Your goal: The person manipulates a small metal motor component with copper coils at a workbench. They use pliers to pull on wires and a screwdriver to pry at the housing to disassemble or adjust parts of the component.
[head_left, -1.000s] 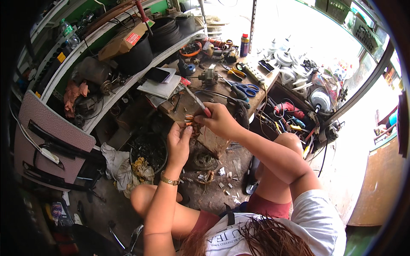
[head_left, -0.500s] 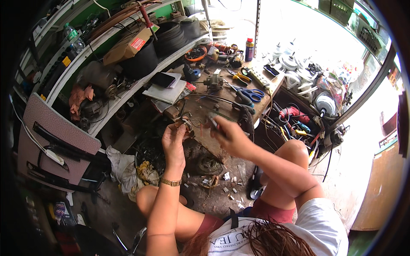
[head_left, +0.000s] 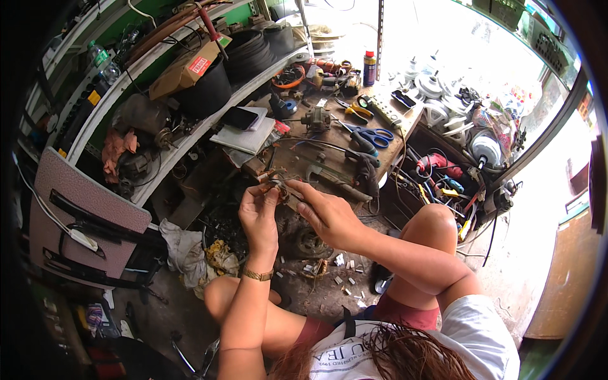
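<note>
At centre of frame: two bare hands meet over a cluttered workbench, seen from above the person's head.

Left hand [head_left: 258, 218]: raised, wearing a gold wrist bracelet [head_left: 258, 275]; the fingers [head_left: 269, 193] are curled together and pinch one end of a small dark metal part [head_left: 278, 186].

Right hand [head_left: 326, 214]: comes in from the right; thumb and forefinger are pressed onto the same part from the other side, the remaining fingers loosely bent — not spread.

Small metal part: just above centre, held between both hands, clear of the bench; its exact shape is too small to tell.

Behind the hands: a wooden workbench [head_left: 405, 123] running toward upper right, strewn with tools — blue-handled scissors [head_left: 372, 135], yellow-handled pliers [head_left: 356, 111], a spray can [head_left: 369, 67] standing upright near the top.

Upper left: a white shelf [head_left: 158, 60] with a black bucket [head_left: 206, 94] holding a cardboard box [head_left: 187, 71]; beside it a black phone [head_left: 239, 118] lying on a stack of papers.

Right of the bench: a red power tool [head_left: 437, 164] in a bin of tangled wires.

Below the hands: dirty floor with scattered small scraps [head_left: 345, 278] and a crumpled rag [head_left: 183, 253], between the person's bare knees.

Lower left: a pinkish-grey panel [head_left: 82, 209] leaning, crossed by black strips.
</note>
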{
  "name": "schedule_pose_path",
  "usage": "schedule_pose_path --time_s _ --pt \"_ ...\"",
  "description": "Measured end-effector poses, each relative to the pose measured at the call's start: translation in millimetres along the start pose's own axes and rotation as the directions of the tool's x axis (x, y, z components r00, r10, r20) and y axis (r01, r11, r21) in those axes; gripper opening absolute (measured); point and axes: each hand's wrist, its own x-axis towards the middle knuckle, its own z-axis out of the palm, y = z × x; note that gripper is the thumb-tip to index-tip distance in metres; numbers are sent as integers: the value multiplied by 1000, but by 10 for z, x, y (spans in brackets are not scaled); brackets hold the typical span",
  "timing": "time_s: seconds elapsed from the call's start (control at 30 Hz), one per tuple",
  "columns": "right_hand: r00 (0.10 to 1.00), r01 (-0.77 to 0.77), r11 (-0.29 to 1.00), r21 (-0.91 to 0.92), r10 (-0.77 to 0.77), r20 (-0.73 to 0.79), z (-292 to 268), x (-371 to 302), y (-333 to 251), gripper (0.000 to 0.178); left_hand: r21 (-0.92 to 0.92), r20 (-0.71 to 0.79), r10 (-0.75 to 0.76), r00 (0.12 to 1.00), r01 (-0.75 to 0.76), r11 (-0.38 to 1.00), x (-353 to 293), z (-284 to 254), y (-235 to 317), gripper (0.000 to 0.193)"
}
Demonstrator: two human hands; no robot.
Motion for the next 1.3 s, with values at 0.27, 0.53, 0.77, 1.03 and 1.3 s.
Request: schedule_pose_path --time_s 0.27,0.53,0.77,1.03,1.3 --pt "990 -130 991 -41 132 52 -2 88 -22 42 -16 13 36 999 -36 999 14 -30 -29 12" --pt "983 -175 984 7 175 49 150 107 24 42 116 -37 117 992 -112 987 -43 16 -60 12" --pt "986 -166 985 -48 167 26 157 132 42 37 298 -15 165 986 -153 942 -45 13 -102 11" --pt "974 -222 963 151 211 84 -120 255 34 37 191 -6 94 996 -91 977 42 -35 -132 13" --pt "975 -173 980 -101 156 -157 -150 360 230 39 216 184 21 983 -61 974 -16 73 -136 11"
